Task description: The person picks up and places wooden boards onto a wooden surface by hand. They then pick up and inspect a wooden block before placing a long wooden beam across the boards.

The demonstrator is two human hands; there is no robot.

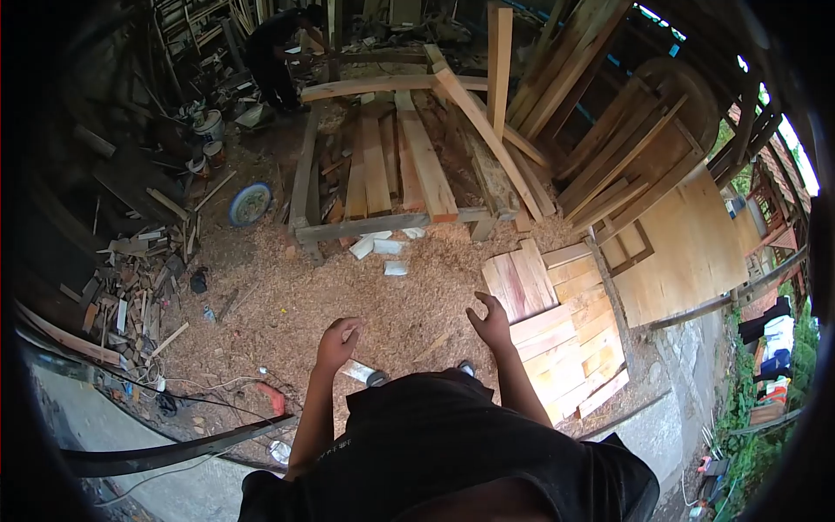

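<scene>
Planks [557, 335] are the nearest wood to our hands: a short, flat stack of pale cut boards lying on the sawdust-covered ground, just ahead and to the right of our right hand [490, 324]. That hand hangs in the air above the sawdust, fingers loosely curled and slightly apart, pinching nothing; the stack's near edge lies just beside its fingertips without touching them. Our left hand [335, 341] hovers further from the planks, fingers curled inward and also empty, with a small white tube [364, 373] on the ground just below it.

To lift a board well from here, we judge it best to take the top plank by its near end with the right hand, then bring the left hand under the long edge so the piece comes up level rather than dragging across its neighbours. Loose sawdust may make footing soft, so we should keep our weight steady.

Beyond the stack stands a low wooden frame [383, 224] loaded with long boards, with more timber leaning behind it. A large plywood sheet [691, 252] rests at the right. Scrap offcuts [130, 287] pile up at the left, and another person [274, 52] works at the far end.
</scene>
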